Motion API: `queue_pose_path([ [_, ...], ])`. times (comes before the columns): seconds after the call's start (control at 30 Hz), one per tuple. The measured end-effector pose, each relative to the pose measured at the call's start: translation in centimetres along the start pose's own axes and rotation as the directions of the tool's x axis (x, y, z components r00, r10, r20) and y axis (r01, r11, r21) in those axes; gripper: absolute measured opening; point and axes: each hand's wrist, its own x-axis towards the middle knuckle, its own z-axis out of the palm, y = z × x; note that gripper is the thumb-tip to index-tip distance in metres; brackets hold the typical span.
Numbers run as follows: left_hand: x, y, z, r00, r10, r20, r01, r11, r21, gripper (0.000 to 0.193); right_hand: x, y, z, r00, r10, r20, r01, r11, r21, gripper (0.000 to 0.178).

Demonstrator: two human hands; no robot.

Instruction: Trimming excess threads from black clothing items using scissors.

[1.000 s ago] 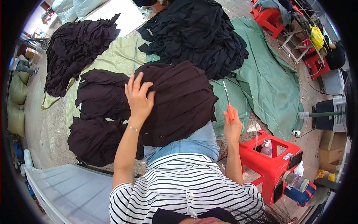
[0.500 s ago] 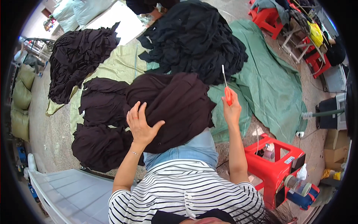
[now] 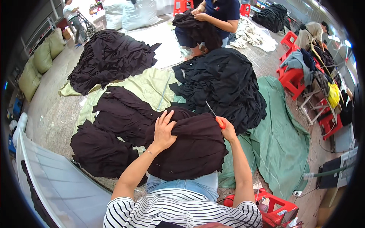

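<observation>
A large bundle of dark brown cloth [image 3: 190,152] lies across my lap. My left hand [image 3: 164,131] rests on its upper left part, fingers stretched out and apart, the thumb beside a fold. At the far right edge of the bundle, my right hand [image 3: 228,130] is closed round the red handle of scissors [image 3: 220,122], whose narrow metal blade points up and left over the cloth. More brown cloth [image 3: 119,114] lies spread to the left, with another brown heap [image 3: 100,150] nearer me.
A black cloth pile [image 3: 224,83] stands ahead on a green tarp [image 3: 281,140]; another brown pile [image 3: 110,57] is far left. Beyond sits a person [image 3: 222,17] handling dark cloth. A red stool [image 3: 275,209] is at my near right, a white bin [image 3: 53,178] at near left.
The view has tilted up, bringing the seated person into sight. My right hand has brought the scissors inward to the cloth's edge. The bundle's top is refolded under my left hand.
</observation>
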Motion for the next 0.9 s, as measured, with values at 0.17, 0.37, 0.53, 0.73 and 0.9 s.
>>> queue_pose_path([
  [0.17, 0.3, -0.5, 0.4, 0.976, 0.006, -0.216, -0.047, 0.981, -0.186, 0.041, 0.0, -0.5, -0.4, 1.0, 0.008, 0.029, -0.01, 0.998, 0.054, 0.068],
  [0.37, 3.6, 6.4, -5.7, 0.952, 0.281, -0.118, -0.301, 0.929, -0.215, 0.031, 0.4, 2.1, 0.4, 0.984, 0.06, 0.169, -0.1, 0.966, 0.237, 0.058],
  [0.53, 4.9, 9.6, -9.5, 0.963, 0.261, -0.063, -0.269, 0.925, -0.269, 0.031, -1.4, -1.6, -1.1, 0.991, -0.06, -0.12, 0.064, 0.997, 0.035, 0.046],
  [0.73, 4.2, 13.1, -16.0, 0.984, 0.076, 0.164, 0.017, 0.864, -0.503, 0.035, -4.2, -5.9, -3.7, 0.999, -0.02, 0.044, 0.005, 0.944, 0.331, 0.068],
  [0.9, 2.9, 11.0, -14.4, 0.962, -0.041, 0.27, 0.179, 0.841, -0.51, 0.036, -4.3, -3.4, -0.5, 0.982, 0.177, -0.062, -0.137, 0.903, 0.407, 0.051],
])
